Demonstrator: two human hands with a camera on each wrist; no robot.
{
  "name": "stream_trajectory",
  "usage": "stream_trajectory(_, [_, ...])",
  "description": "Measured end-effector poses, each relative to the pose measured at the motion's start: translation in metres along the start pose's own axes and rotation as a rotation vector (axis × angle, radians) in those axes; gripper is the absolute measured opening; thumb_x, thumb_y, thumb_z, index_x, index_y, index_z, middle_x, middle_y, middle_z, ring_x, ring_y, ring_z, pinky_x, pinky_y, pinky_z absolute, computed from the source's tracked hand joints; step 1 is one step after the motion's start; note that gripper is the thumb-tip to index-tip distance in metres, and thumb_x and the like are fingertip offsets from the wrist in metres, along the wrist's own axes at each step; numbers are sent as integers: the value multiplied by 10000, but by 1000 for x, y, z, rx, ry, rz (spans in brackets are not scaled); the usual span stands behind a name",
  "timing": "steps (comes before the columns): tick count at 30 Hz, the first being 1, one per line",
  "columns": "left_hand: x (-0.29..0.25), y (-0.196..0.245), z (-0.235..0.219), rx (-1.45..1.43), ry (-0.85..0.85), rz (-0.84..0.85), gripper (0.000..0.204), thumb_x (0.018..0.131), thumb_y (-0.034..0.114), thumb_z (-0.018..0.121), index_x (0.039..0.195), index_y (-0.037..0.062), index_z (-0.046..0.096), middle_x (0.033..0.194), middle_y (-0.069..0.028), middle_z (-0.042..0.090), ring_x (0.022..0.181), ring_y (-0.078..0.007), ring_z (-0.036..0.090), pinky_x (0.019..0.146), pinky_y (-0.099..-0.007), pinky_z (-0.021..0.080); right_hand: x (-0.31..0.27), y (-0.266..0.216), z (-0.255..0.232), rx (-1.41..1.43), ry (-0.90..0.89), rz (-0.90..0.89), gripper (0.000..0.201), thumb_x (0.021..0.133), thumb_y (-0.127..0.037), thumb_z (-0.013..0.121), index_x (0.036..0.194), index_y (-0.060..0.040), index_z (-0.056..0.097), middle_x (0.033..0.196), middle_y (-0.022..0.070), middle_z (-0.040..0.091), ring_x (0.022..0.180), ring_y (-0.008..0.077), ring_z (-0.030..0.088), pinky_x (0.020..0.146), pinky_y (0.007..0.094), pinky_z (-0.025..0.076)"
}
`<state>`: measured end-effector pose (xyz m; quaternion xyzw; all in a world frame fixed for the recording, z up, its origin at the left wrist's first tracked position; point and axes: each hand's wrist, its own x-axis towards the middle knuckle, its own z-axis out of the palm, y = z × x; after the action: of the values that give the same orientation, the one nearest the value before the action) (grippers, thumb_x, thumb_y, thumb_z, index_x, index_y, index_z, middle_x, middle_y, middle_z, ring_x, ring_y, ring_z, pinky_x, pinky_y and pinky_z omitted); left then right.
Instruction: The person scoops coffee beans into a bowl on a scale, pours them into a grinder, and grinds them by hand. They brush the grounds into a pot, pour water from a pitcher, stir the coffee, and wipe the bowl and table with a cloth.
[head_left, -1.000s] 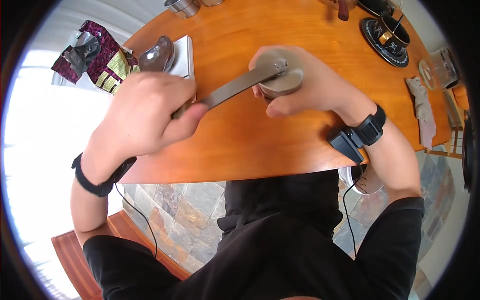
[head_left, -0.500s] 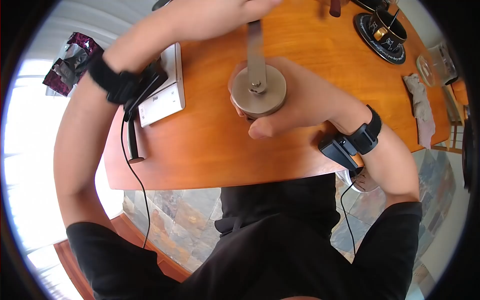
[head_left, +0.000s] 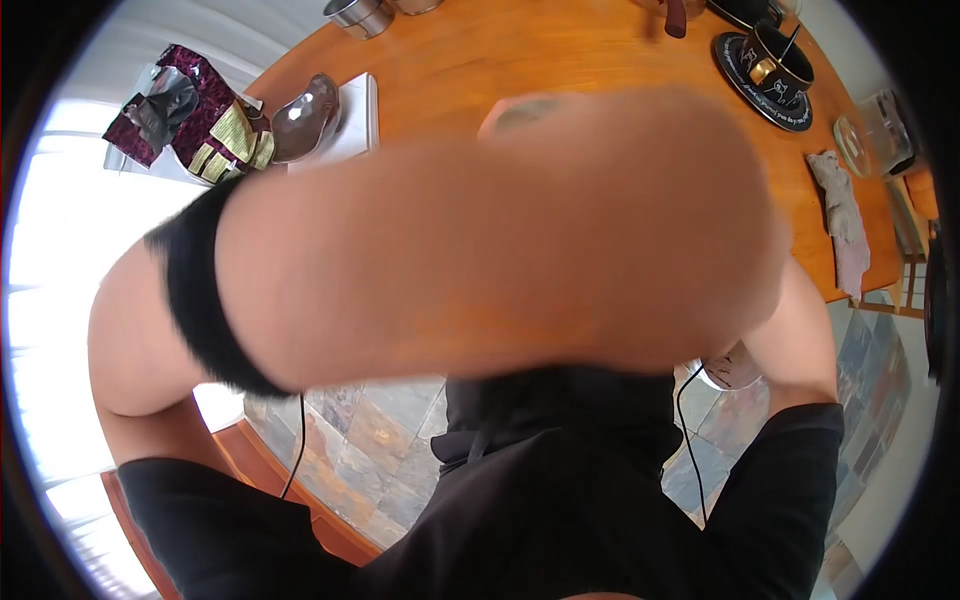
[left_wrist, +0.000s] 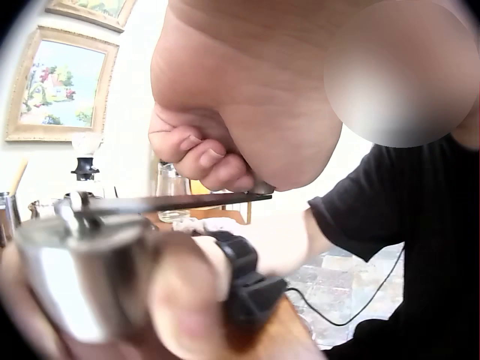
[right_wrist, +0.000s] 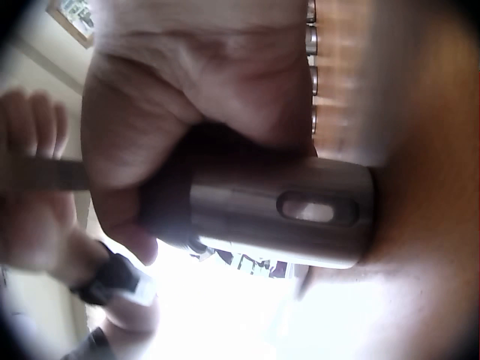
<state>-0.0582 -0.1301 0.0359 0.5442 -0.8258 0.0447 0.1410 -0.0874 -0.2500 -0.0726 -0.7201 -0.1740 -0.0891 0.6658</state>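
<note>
A hand-cranked coffee grinder (right_wrist: 262, 214) with a brushed metal body and a small oblong window stands upright over the wooden table. Round its upper body wraps my right hand (right_wrist: 217, 90), thumb along one side. In the left wrist view the metal lid and flat crank arm (left_wrist: 172, 202) show, with curled fingers of my left hand (left_wrist: 232, 105) at the crank's outer end. The crank knob is hidden inside that hand. In the head view my left hand (head_left: 660, 220) is a blur across the middle, covering most of the grinder and right hand.
At the left lie a purple coffee bag (head_left: 205, 120), a dark glossy scoop-shaped dish (head_left: 305, 118) and a white scale (head_left: 362, 120). Metal cups (head_left: 360, 17) stand at the far edge. To the right are a black cup (head_left: 780, 65) on its saucer, a crumpled cloth (head_left: 842, 220) and a glass jar (head_left: 880, 130).
My left hand has swung the crank from the grinder's left, round its far side, to the near right. My right hand keeps holding the grinder body in about the same place.
</note>
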Motion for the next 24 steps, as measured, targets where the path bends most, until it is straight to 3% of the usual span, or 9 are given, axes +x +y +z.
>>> stream_trajectory(4, [-43,8,-4,53,-134,34,214,758,281,700,738,98,592,694,-22,545,602,-212,549,527,-332,426,7,13,-6,-12,-9,-2,260,661,-82,756,863,-57,594,755,19,616,685,142,596,594,282,478])
stream_trajectory(9, [-90,-5,-42,42,-317,-156,210,661,186,644,603,84,470,581,-70,404,509,-270,449,478,-372,374,5,1,-7,65,-101,122,229,686,-59,734,854,-59,579,696,29,610,532,115,550,456,259,413])
stream_trajectory(15, [-129,-42,-44,100,-324,-397,119,704,146,624,718,50,554,601,-110,496,556,-309,531,518,-386,432,5,3,-5,80,-137,119,222,705,-66,730,854,-58,565,667,35,612,472,90,507,397,234,369])
stream_trajectory(17, [-127,-35,-32,8,-105,-398,126,803,131,534,797,6,552,601,-113,453,511,-290,443,501,-369,364,6,4,-6,59,-141,65,225,708,-69,732,856,-58,563,669,35,614,474,88,505,400,233,372])
stream_trajectory(18, [-126,-31,-30,5,-101,-400,126,803,131,534,797,6,552,601,-113,453,511,-290,443,501,-369,364,6,2,-6,42,-130,112,266,671,-55,748,874,-65,576,716,3,597,589,80,525,512,229,410])
stream_trajectory(20, [-126,-20,-29,-168,-53,-635,190,854,106,538,1016,7,531,630,-78,458,535,-191,439,518,-311,346,6,2,-5,24,-121,157,312,634,-40,764,891,-71,589,763,-29,581,704,72,545,624,224,447])
stream_trajectory(22, [-126,-12,-31,-222,-87,-685,226,863,79,549,1075,15,501,657,-54,456,566,-144,429,535,-281,336,8,5,-2,35,-101,36,262,715,-70,754,892,-64,560,680,21,605,490,80,495,414,232,374])
stream_trajectory(23, [-126,-10,-32,-279,-123,-734,277,873,52,560,1133,23,470,685,-29,454,596,-97,419,552,-252,326,8,3,-2,36,-102,35,262,715,-70,754,892,-64,560,680,21,605,490,80,495,414,232,374])
stream_trajectory(24, [-127,-10,-31,-277,-121,-736,277,873,52,560,1133,23,470,685,-29,454,596,-97,419,552,-252,326,6,-2,-3,46,-96,127,303,683,-59,776,909,-72,575,740,-7,595,612,77,519,534,229,412])
